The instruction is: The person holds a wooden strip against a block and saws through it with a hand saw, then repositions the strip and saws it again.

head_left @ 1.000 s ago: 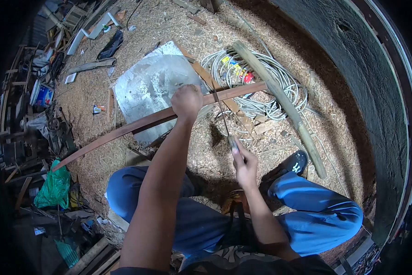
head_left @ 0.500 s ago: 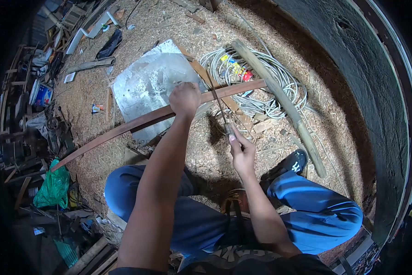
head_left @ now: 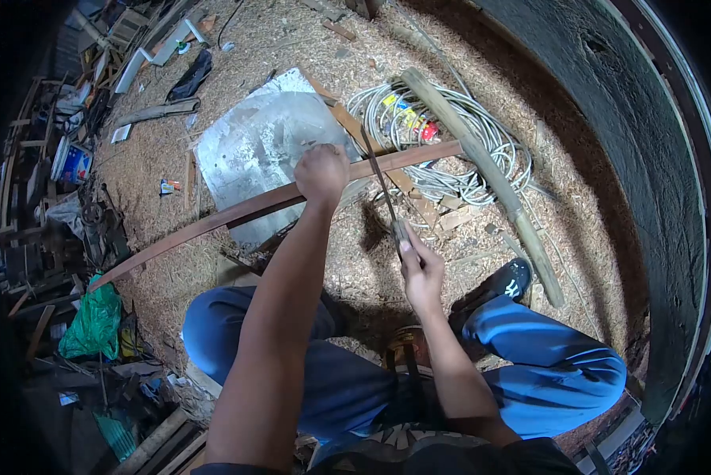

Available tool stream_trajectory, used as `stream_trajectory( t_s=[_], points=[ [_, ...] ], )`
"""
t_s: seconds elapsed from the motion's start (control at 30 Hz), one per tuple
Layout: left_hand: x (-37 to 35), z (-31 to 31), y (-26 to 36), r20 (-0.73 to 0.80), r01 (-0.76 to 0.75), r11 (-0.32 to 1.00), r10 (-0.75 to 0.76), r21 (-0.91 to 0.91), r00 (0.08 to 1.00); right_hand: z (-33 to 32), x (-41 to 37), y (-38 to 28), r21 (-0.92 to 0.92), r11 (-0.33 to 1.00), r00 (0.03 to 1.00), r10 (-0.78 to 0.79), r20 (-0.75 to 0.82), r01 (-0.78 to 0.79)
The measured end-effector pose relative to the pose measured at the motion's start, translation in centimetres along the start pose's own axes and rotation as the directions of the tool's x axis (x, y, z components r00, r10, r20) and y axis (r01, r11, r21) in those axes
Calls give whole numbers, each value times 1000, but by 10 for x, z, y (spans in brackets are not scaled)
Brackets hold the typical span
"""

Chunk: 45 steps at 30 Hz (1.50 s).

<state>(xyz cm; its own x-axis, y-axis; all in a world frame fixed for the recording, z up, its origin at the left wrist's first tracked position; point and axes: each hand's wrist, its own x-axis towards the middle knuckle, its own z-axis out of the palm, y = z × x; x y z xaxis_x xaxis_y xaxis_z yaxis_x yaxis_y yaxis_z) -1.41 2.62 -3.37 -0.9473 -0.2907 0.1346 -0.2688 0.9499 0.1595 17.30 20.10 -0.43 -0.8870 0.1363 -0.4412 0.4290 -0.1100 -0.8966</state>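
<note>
A long, narrow reddish wooden strip (head_left: 201, 226) runs slantwise across the view. My left hand (head_left: 322, 172) is closed around it near the middle, pressing from above. In my right hand (head_left: 423, 269) is the handle of a handsaw (head_left: 384, 186), gripped with the thumb along its top. The narrow dark blade shows nearly edge-on and crosses the strip to the right of my left hand. Its teeth cannot be made out, nor how deep it sits in the wood. The strip's right end meets a rough wooden pole (head_left: 482, 170).
Sawdust and shavings cover the ground. A worn metal sheet (head_left: 272, 131) lies beyond the strip, with a coil of grey cable (head_left: 363, 103) to its right. A green plastic bag (head_left: 93, 321) and scrap wood lie at left. A dark curved wall (head_left: 609, 119) borders the right.
My right hand and the saw have shifted slightly back toward me. My left hand keeps its grip on the strip, and the view has drifted a little.
</note>
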Motion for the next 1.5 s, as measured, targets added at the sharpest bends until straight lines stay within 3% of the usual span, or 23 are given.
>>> stream_trajectory(
  t_s=[0.03,0.07,0.17,0.23,0.33,0.6,0.8,0.87,0.9,0.93,1.0,1.3,1.4,1.47,1.5],
  points=[
    [2,0,0,-2,4,1000,-4,-23,1000,1,-5,6,-135,950,956,-288,-45,280],
    [3,0,0,1,8,999,-8,-45,1000,-10,-28,8,10,1000,1000,-17,-13,18],
    [3,0,0,23,18,999,-17,-44,1000,-13,-38,14,17,1000,999,-21,-40,22],
    [4,-2,2,34,7,999,-5,-46,999,1,-19,-1,-59,995,997,79,-24,-80],
    [2,-9,2,47,12,1000,-11,-17,999,18,15,-5,21,999,999,-26,-38,26],
    [3,-11,5,52,33,998,-30,-56,998,-2,-35,-3,15,999,999,-50,-10,50],
    [0,-12,6,62,21,1000,-20,-13,998,12,10,-2,-28,1000,999,-6,-32,5],
    [3,-3,2,2,26,999,-26,-45,1000,-3,-6,8,-153,977,988,-151,-17,147],
    [5,-4,3,-2,23,998,-23,-51,1000,-7,-25,-4,0,999,999,40,5,-40],
    [3,-4,4,-2,18,999,-18,-51,1000,-7,-37,5,96,993,998,-69,-17,70],
    [1,-5,5,-1,18,998,-18,-55,1000,-7,-33,16,-27,997,996,-75,-40,74],
    [3,-19,9,38,-11,993,15,-119,999,12,3,-12,-70,991,993,-115,-19,114],
    [-3,-18,2,22,-120,968,128,-218,991,15,2,-9,-70,989,991,-133,-17,132],
    [-8,-15,-9,-170,-474,828,443,-301,880,18,2,-3,-81,980,982,-186,-36,182],
    [-9,-19,-14,-179,-473,830,438,-296,881,19,3,-2,-80,978,981,-194,-28,191]
  ],
)
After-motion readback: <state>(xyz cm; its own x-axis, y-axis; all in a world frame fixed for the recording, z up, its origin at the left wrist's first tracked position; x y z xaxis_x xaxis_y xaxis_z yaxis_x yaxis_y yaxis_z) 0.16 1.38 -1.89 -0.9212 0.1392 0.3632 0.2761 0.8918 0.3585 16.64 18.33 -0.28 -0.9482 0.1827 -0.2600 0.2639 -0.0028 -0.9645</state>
